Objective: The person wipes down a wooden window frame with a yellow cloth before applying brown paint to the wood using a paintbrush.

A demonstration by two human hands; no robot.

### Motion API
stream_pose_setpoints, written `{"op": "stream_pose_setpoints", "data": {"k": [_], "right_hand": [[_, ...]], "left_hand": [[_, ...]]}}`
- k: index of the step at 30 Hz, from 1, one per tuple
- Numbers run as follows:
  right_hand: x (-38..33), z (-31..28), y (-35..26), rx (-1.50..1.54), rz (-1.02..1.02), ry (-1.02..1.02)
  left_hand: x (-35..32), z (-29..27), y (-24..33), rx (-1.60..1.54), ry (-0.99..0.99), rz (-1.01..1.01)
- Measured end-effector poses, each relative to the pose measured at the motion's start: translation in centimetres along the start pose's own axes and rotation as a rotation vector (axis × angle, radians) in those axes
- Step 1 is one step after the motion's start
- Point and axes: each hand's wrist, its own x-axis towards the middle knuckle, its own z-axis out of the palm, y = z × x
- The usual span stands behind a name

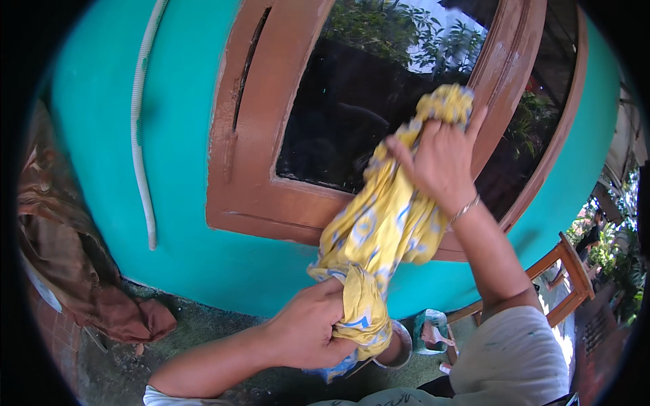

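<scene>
A yellow cloth with blue and white patterns (379, 230) stretches from low in front of me up to the window. Bunched folds of its lower part are in the closed fist of my left hand (305, 328). Higher up, my right hand (440, 159) holds the upper end against the window glass (359, 101), close to the brown wooden frame (277, 199). Its thumb and one finger stick out while the other fingers curl into the fabric. The cloth covers the glass's lower right corner.
The wall (179, 169) is turquoise, with a pale corrugated hose (138, 128) hanging on it. Brown fabric (61, 230) drapes at the left. Below stand a round pot (403, 348) and a green container (423, 321) with a paintbrush (441, 336). A wooden piece of furniture (572, 271) is at right.
</scene>
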Motion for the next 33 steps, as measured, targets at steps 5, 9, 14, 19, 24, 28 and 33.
{"op": "stream_pose_setpoints", "data": {"k": [5,9,14,19,24,28,33], "right_hand": [[-7.9,-0.6,-2.1,0.215,-0.138,-0.220],[1.0,-0.4,1.5,0.040,0.071,-0.278],[15.5,1.7,9.3,-0.114,0.101,0.161],[20.0,-0.7,4.6,0.111,0.172,0.220],[12.5,-0.8,-2.5,0.086,-0.319,-0.022],[15.0,-1.7,1.0,-0.016,-0.273,0.014],[21.3,-1.1,4.6,0.028,-0.062,0.232]], "left_hand": [[-1.0,-1.0,1.3,0.017,-0.119,-0.130],[-0.8,-1.1,2.2,0.049,-0.094,-0.084],[0.8,-0.1,1.4,0.012,0.097,0.053],[1.0,-0.5,-0.4,0.007,0.153,-0.047],[-0.6,-0.8,-0.6,0.045,-0.004,-0.120],[-0.5,-1.0,0.1,0.061,0.075,-0.008],[0.2,-0.3,0.0,0.056,0.112,0.005]]}}
